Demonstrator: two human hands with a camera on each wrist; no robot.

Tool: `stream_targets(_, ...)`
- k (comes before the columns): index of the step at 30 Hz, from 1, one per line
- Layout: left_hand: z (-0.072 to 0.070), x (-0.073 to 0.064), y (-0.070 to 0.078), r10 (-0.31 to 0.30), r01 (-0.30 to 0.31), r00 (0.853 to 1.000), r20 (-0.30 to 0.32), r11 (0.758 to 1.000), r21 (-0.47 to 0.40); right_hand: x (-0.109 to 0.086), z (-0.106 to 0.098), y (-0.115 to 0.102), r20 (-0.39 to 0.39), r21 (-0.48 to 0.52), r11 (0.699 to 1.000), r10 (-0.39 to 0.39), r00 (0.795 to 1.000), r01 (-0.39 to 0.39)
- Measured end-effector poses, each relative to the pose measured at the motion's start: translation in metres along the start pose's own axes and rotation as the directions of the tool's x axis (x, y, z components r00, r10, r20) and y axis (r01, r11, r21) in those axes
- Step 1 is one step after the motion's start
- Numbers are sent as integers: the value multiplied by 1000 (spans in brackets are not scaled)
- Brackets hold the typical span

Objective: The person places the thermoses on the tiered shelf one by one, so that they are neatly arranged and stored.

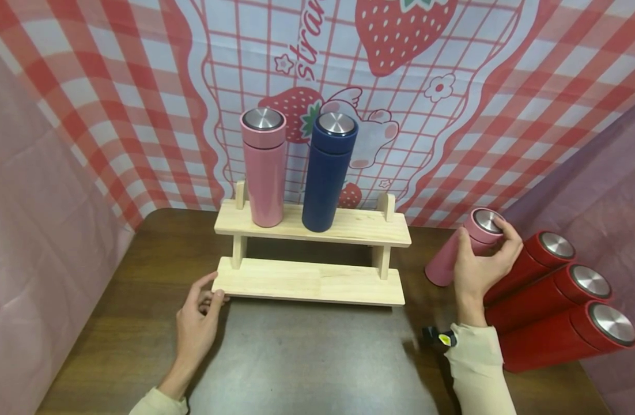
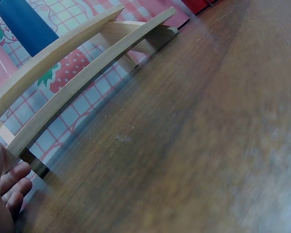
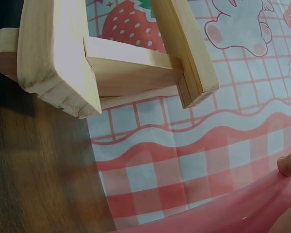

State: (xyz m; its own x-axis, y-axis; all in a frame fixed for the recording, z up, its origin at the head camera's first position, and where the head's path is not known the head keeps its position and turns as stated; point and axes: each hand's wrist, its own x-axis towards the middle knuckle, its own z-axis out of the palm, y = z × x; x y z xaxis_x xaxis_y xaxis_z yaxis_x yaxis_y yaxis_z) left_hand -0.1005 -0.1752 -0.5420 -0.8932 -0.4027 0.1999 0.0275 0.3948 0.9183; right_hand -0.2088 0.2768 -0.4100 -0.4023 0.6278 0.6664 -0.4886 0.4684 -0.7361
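A two-tier wooden rack (image 1: 312, 282) stands on the table against the patterned cloth. My left hand (image 1: 197, 320) grips the left end of its lower shelf, thumb on top; the left wrist view shows curled fingers (image 2: 15, 187) below the board. On the upper shelf stand a pink thermos bottle (image 1: 265, 178) and a dark blue one (image 1: 325, 181). Right of the rack, my right hand (image 1: 486, 268) holds another pink thermos bottle (image 1: 444, 259) around its steel-topped lid. This bottle (image 3: 223, 211) also crosses the bottom of the right wrist view.
Three red thermos bottles (image 1: 551, 337) stand in a row at the right, close beside my right forearm. A wooden table (image 1: 110, 328) lies under everything. Behind hangs a strawberry-print cloth (image 1: 157, 115), with pink curtains (image 1: 27, 230) at the sides.
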Motion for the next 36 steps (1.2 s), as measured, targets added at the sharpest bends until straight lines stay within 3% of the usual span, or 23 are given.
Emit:
stream_targets(26, 1, 1, 0, 4, -4, 1000, 0, 1000, -11, 6, 2, -22, -9, 76, 995, -64, 998, 65)
stream_targets(36, 0, 1, -1, -2, 1, 1000, -5, 1000, -9, 8, 1, -30, -9, 188, 980, -56, 998, 57)
